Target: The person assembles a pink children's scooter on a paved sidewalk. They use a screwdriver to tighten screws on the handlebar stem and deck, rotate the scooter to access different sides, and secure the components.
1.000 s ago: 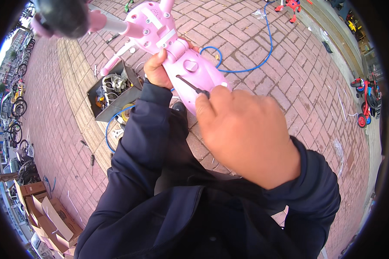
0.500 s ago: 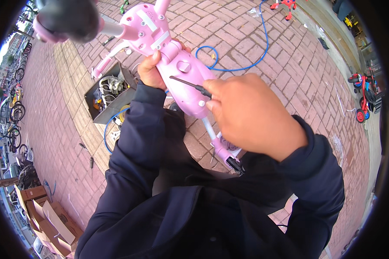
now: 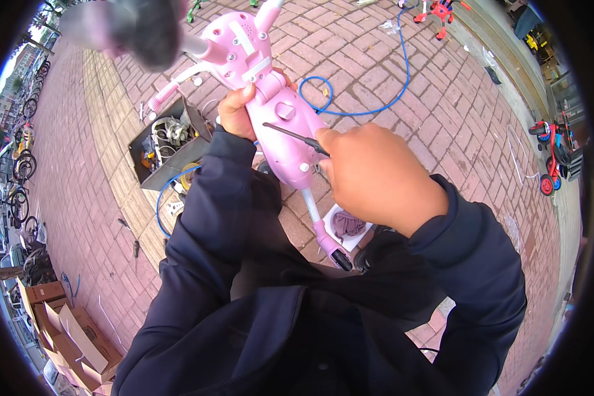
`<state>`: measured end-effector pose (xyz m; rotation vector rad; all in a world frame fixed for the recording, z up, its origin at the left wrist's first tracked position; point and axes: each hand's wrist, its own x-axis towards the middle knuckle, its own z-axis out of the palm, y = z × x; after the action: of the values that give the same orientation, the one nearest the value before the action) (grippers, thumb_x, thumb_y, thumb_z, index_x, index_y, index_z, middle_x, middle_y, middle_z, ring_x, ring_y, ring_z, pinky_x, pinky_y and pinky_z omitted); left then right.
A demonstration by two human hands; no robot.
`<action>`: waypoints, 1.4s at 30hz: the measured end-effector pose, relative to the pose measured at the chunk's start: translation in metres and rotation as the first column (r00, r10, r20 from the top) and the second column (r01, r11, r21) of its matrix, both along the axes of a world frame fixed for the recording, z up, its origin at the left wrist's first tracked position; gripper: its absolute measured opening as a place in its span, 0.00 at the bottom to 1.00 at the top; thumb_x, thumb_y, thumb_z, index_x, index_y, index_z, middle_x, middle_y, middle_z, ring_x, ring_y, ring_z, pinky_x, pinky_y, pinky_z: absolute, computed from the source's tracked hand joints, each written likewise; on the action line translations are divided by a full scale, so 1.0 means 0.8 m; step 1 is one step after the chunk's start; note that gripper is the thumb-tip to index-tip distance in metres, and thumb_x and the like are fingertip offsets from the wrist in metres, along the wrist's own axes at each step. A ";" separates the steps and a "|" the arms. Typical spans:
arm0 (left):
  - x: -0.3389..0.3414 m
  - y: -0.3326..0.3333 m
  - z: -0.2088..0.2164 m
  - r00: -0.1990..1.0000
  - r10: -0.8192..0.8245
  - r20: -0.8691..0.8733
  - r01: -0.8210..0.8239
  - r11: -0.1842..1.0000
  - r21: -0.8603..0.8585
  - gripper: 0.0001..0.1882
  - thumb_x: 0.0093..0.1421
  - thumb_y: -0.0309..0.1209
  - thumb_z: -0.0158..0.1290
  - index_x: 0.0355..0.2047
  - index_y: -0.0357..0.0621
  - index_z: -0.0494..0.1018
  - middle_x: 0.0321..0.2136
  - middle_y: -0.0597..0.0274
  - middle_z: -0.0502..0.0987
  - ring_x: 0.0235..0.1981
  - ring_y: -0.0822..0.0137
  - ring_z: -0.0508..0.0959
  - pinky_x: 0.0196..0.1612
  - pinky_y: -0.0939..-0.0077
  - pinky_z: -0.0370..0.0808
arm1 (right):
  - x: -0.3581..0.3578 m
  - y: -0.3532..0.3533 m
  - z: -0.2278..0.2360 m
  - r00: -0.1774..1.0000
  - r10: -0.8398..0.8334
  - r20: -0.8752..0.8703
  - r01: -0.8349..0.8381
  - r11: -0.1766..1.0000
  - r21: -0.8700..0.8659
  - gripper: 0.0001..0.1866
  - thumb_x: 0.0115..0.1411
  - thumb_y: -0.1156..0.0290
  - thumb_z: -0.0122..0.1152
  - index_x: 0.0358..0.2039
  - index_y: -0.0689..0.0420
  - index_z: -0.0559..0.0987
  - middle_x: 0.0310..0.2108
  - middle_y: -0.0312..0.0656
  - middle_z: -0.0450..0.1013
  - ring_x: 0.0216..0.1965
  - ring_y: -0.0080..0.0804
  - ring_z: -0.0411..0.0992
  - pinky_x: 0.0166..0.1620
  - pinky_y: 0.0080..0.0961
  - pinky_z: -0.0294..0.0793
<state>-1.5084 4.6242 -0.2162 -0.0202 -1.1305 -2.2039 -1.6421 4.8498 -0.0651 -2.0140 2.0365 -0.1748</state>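
A pink children's ride-on frame (image 3: 280,148), seemingly a tricycle, is held tilted in front of me, its screw-studded plate facing up. My left hand (image 3: 239,113) is closed round its narrow middle, thumb on the near side and fingertips showing beyond. In my right hand (image 3: 386,181) is a screwdriver (image 3: 290,133), gripped by its black handle. Its shaft points left across the pink shell, below a raised knob (image 3: 284,111); I cannot tell whether the tip touches. A dark wheel (image 3: 142,33) looms blurred at the upper left. A tube with a pink end (image 3: 333,245) reaches down towards my legs.
Left of the frame stands an open toolbox (image 3: 178,158) full of parts. A blue hose (image 3: 402,86) curls over the brick paving. Cardboard boxes (image 3: 79,336) lie at lower left, a red small vehicle (image 3: 553,155) stands at right, and loose tools (image 3: 136,248) lie at left.
The pink frame has shifted slightly right and down at its upper part, while its lower tube has swung left. My right hand and the screwdriver have moved a little lower.
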 end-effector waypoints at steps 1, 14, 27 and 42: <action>-0.001 0.000 -0.002 1.000 0.007 0.017 -0.007 1.000 0.014 0.40 0.55 0.50 0.65 0.59 0.32 0.70 0.48 0.44 0.79 0.56 0.42 0.78 0.62 0.47 0.74 | 0.007 0.002 -0.001 0.991 0.030 -0.128 -0.040 0.996 -0.078 0.16 0.63 0.67 0.64 0.45 0.66 0.82 0.27 0.50 0.78 0.28 0.48 0.79 0.32 0.41 0.77; -0.002 -0.001 -0.014 0.995 -0.039 0.087 0.027 0.989 0.144 0.39 0.58 0.48 0.63 0.60 0.30 0.69 0.51 0.42 0.79 0.56 0.42 0.78 0.62 0.44 0.74 | -0.017 0.002 -0.006 0.979 0.057 0.197 -0.019 0.981 -0.191 0.11 0.60 0.68 0.62 0.38 0.60 0.83 0.26 0.45 0.77 0.29 0.44 0.79 0.33 0.39 0.76; -0.003 0.002 -0.010 0.998 0.004 0.070 -0.008 0.998 0.064 0.38 0.58 0.48 0.62 0.60 0.30 0.69 0.51 0.43 0.79 0.57 0.43 0.77 0.62 0.46 0.74 | -0.020 0.007 -0.002 0.835 -0.090 0.543 0.103 0.995 0.006 0.12 0.64 0.67 0.62 0.39 0.64 0.79 0.28 0.49 0.78 0.31 0.50 0.78 0.36 0.48 0.77; -0.006 0.001 -0.020 0.998 -0.050 0.030 0.045 0.991 0.128 0.40 0.57 0.49 0.64 0.60 0.32 0.69 0.52 0.44 0.78 0.60 0.42 0.76 0.64 0.42 0.72 | -0.026 0.010 0.007 0.829 -0.169 0.533 0.144 0.986 0.088 0.08 0.64 0.69 0.60 0.40 0.60 0.79 0.32 0.45 0.79 0.35 0.44 0.82 0.35 0.40 0.80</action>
<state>-1.5128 4.6253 -0.2326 0.0445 -1.0151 -2.3225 -1.6629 4.8577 -0.0592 -1.5308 1.8047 -0.6477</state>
